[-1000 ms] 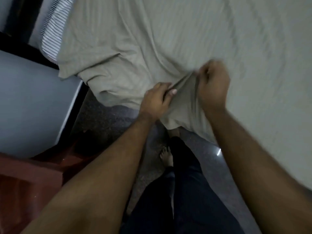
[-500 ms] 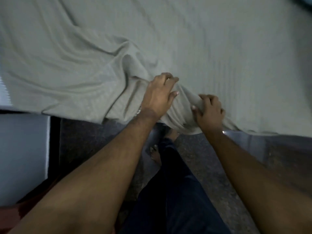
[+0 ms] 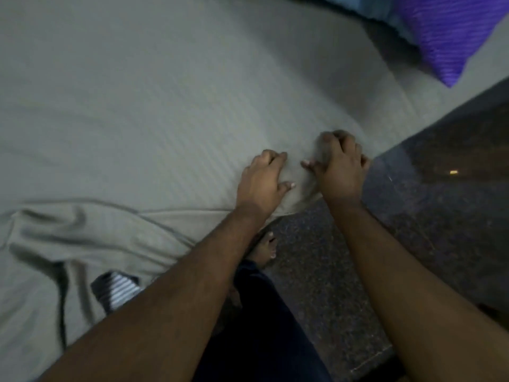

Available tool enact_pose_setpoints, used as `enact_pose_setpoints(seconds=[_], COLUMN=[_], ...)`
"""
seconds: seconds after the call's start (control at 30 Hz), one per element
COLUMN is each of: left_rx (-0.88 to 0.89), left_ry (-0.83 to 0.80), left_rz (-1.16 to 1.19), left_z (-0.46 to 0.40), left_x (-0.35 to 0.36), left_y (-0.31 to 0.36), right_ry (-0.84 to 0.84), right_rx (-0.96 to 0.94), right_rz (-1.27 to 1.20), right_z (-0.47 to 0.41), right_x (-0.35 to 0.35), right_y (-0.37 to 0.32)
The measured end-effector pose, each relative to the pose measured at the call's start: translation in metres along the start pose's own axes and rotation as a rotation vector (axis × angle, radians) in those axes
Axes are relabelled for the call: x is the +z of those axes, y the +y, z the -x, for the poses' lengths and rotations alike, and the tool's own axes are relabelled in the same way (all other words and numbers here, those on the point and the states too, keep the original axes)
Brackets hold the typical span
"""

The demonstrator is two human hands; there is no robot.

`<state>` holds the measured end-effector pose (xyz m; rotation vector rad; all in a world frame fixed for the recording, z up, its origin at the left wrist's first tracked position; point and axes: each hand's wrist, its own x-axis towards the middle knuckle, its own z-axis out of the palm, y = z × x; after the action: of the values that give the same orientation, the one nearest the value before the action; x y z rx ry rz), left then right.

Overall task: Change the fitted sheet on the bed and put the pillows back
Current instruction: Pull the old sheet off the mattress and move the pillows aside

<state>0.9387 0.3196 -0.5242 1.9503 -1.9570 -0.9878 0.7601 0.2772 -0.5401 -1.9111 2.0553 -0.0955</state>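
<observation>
Beige ribbed sheet (image 3: pixel 165 111) covers the bed smoothly (bunched at lower left).

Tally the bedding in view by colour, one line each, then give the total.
Beige: 1, the fitted sheet that both hands grip at its edge
Purple: 1, the pillow at the top right
Light blue: 1, the bedding beside the purple pillow
Black-and-white striped: 1, the patch of fabric under the beige sheet
Total: 4
</observation>
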Motion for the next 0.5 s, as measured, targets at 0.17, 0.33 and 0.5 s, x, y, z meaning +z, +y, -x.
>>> enact_pose_setpoints(seconds=[0.17, 0.33, 0.5], left_rx=[-0.082, 0.033, 0.105], left_ry=[-0.056, -0.124, -0.076], left_rz=[-0.26, -0.434, -0.439], left_z=[-0.05, -0.066, -0.063], left_x=[0.013, 0.023, 0.02], left_y=[0.048, 0.052, 0.052], right_ry=[0.198, 0.223, 0.228], right_rx=[0.275, 0.222, 0.284], right_rz=[-0.205, 0.005, -0.049], right_z=[-0.021, -0.036, -0.045], right_x=[-0.008, -0.005, -0.012], right_y=[0.046, 0.049, 0.045])
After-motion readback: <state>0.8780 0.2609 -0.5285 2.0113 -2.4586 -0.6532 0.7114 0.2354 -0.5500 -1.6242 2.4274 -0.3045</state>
